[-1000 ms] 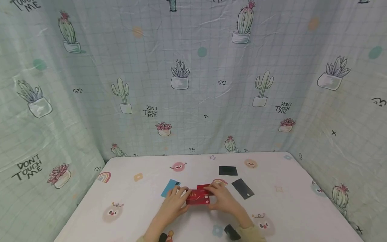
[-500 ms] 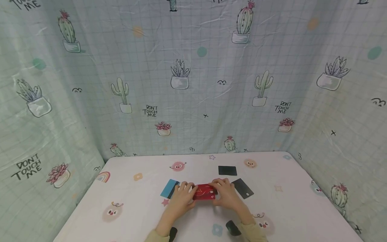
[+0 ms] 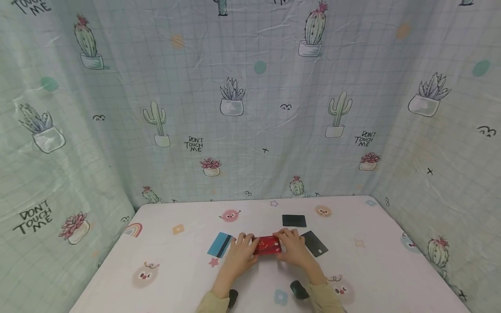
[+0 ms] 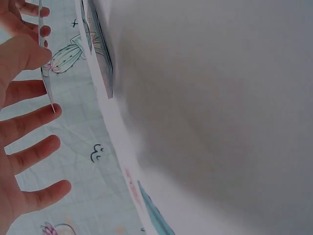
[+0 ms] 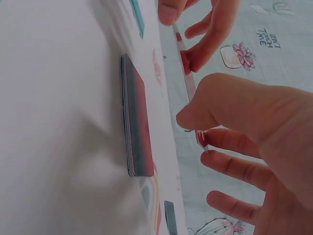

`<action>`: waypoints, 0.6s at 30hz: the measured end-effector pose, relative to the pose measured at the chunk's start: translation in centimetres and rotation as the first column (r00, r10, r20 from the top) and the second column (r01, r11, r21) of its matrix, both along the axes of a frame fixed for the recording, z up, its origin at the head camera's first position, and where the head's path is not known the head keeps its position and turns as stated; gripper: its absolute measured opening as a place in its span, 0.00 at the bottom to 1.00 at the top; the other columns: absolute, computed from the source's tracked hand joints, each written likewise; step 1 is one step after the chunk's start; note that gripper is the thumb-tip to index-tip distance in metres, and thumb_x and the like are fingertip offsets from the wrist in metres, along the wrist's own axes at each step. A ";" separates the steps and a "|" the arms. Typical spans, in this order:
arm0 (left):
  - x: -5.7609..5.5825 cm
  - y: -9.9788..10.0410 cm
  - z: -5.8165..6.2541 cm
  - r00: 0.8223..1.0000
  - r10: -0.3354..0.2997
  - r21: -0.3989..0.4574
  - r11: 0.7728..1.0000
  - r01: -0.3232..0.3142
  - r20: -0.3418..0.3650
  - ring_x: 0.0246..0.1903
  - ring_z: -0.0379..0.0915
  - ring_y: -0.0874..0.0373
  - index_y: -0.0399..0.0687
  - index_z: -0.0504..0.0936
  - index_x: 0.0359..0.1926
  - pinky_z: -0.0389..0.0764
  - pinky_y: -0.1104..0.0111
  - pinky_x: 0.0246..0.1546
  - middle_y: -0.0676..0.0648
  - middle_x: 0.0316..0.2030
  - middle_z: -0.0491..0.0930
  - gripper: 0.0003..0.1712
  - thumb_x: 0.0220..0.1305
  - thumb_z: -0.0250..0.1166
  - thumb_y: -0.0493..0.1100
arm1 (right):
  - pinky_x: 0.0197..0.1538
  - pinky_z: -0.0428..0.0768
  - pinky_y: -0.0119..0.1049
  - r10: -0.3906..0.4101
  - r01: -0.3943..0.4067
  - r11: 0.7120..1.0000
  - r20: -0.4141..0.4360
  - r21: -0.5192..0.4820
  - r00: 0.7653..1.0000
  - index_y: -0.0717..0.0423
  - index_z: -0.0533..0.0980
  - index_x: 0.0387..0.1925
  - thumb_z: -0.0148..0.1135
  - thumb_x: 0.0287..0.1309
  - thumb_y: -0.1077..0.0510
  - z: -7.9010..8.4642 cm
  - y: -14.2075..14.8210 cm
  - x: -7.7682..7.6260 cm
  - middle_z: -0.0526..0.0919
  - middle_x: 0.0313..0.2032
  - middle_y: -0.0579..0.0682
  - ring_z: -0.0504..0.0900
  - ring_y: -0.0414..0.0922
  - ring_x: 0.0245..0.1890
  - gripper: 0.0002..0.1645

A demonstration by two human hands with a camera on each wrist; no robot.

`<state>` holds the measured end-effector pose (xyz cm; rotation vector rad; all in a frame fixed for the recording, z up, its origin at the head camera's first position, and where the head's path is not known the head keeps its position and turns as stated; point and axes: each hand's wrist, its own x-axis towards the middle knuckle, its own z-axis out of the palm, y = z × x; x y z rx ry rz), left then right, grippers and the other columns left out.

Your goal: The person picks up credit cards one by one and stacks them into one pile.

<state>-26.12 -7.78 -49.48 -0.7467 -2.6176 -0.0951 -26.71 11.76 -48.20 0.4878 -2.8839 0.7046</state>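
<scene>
Both hands hold one red card [image 3: 268, 245] by its short ends, lifted off the table. My left hand [image 3: 239, 256] pinches its left end between thumb and fingers. The right hand [image 3: 293, 250] does the same at the other end. In the right wrist view a small stack of cards [image 5: 139, 122] lies flat on the table, apart from the held card and below it. The left wrist view shows the stack's edge [image 4: 101, 54] too. From the head view that stack is hidden behind the held card and hands.
A blue card with a dark stripe [image 3: 219, 244] lies just left of the left hand. Right of the other hand is a dark grey chip card [image 3: 314, 243], and a black card [image 3: 294, 221] lies farther back. A patterned curtain [image 3: 250, 130] surrounds the white table [image 3: 176, 261].
The held red card has moved forward and to the right with both hands. It now covers the red card that showed behind it a second ago. The loose cards have stayed put.
</scene>
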 end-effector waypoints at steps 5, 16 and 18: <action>-0.5 0.2 -0.4 1.000 0.016 0.000 1.000 -0.016 0.013 0.44 0.64 0.54 0.51 0.76 0.50 0.68 0.57 0.39 0.48 0.44 0.75 0.27 0.47 0.67 0.52 | 0.39 0.63 0.50 -0.020 0.020 1.000 -0.003 0.010 1.000 0.54 0.73 0.49 0.69 0.32 0.58 -0.3 -0.2 -0.4 0.72 0.44 0.50 0.64 0.52 0.46 0.34; -1.3 0.6 -0.7 0.996 0.035 -0.035 0.999 -0.032 0.077 0.42 0.63 0.55 0.52 0.75 0.50 0.68 0.56 0.40 0.49 0.44 0.75 0.27 0.46 0.68 0.53 | 0.37 0.62 0.54 0.016 -0.016 1.000 -0.051 -0.013 0.999 0.56 0.73 0.48 0.68 0.32 0.60 -1.3 0.0 -0.9 0.72 0.42 0.52 0.62 0.53 0.43 0.33; -1.5 0.6 -0.7 0.996 0.034 -0.043 0.999 -0.031 0.077 0.41 0.63 0.55 0.53 0.75 0.50 0.67 0.59 0.39 0.50 0.43 0.75 0.27 0.46 0.68 0.53 | 0.38 0.62 0.55 0.007 -0.007 1.000 -0.027 -0.002 1.000 0.57 0.73 0.49 0.69 0.32 0.60 -1.3 0.1 -1.1 0.72 0.43 0.52 0.62 0.54 0.44 0.33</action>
